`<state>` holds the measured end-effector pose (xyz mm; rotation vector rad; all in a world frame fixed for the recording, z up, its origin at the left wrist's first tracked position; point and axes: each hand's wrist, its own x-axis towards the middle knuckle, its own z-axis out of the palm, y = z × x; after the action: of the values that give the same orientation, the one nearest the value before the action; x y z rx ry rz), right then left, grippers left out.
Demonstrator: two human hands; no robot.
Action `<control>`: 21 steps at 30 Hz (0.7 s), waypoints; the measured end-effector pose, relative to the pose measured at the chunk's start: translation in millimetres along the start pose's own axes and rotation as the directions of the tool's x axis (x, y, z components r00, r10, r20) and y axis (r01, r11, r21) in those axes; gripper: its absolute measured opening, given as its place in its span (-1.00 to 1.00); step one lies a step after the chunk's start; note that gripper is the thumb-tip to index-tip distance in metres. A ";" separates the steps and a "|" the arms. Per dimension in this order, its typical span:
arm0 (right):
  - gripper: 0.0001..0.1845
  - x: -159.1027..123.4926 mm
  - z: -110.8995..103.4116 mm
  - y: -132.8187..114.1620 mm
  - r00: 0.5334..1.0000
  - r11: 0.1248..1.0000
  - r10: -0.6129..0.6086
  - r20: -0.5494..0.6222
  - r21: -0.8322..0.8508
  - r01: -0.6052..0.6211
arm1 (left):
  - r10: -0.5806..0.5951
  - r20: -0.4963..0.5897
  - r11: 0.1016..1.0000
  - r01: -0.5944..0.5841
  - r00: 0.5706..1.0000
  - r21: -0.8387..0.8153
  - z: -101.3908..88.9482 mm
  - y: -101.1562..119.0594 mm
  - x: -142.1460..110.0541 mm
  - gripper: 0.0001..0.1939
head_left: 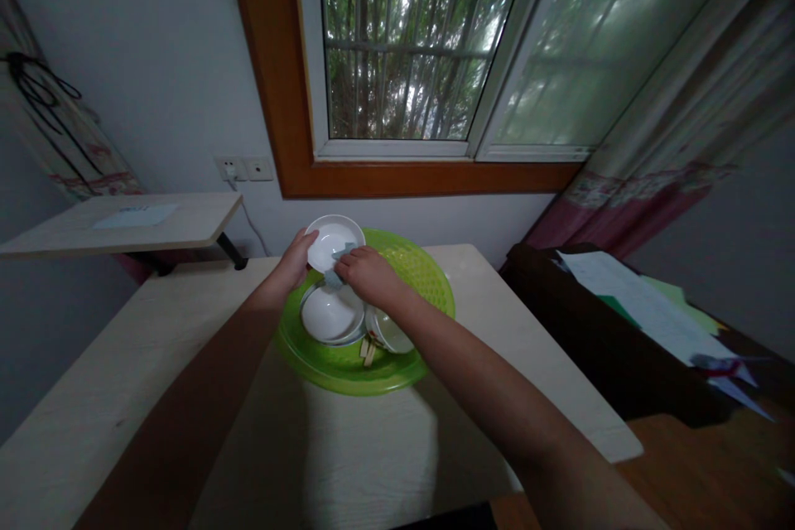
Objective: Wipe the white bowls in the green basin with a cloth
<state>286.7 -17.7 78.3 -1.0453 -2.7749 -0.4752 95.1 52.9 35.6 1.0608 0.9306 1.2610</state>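
A white bowl (329, 237) is tilted above the far left part of a round green basket (348, 383). My left hand (294, 262) grips its left rim. In my right hand (368, 272) is a grey-blue cloth (335, 277), bunched under the fingers and pressed against the bowl's inside near the right rim. Below them, in the basket, another white bowl (329, 312) rests on stacked dishes. To its right more bowls (392, 334) lie partly hidden behind my right forearm. Wooden chopsticks (368, 351) stick out between the two groups.
The basket stands on a pale wooden table (373, 447). A raised shelf (118, 219) with a paper on it is at the left. Beyond the table are a wall socket (242, 169) and a barred window (410, 41). Papers (646, 306) lie on a dark surface at the right.
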 end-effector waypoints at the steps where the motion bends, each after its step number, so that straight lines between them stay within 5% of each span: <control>1: -0.83 -0.2 -1.1 0.9 1.000 1.000 0.000 0.005 0.000 0.000 | 0.014 -0.037 1.000 -0.014 0.999 -0.005 0.2 -0.2 -0.2 -0.57; 4: -0.82 -1.6 -5.8 2.8 1.000 1.000 0.015 0.013 0.002 -0.015 | 0.021 -0.080 1.000 -0.022 0.997 -0.013 0.6 2.1 -2.3 -0.63; 11: -0.82 -7.6 -15.3 9.6 1.000 1.000 0.007 0.011 0.003 -0.007 | -0.069 0.025 0.997 0.070 0.997 -0.024 -0.2 19.9 -18.1 -0.61; 16: -0.83 -9.8 -20.2 17.0 0.997 0.997 -0.073 -0.004 -0.006 0.073 | -0.134 0.151 0.991 0.134 0.979 0.009 -3.4 25.2 -23.5 -0.54; 21: -0.84 -16.6 -29.0 25.0 0.988 0.987 -0.149 -0.031 -0.059 0.147 | -0.108 0.142 0.993 0.101 0.984 0.057 -13.0 23.0 -22.9 -0.66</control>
<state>316.2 -20.1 107.7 -0.8362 -2.8352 -0.5885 74.1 31.5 53.7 1.1128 0.8981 1.0648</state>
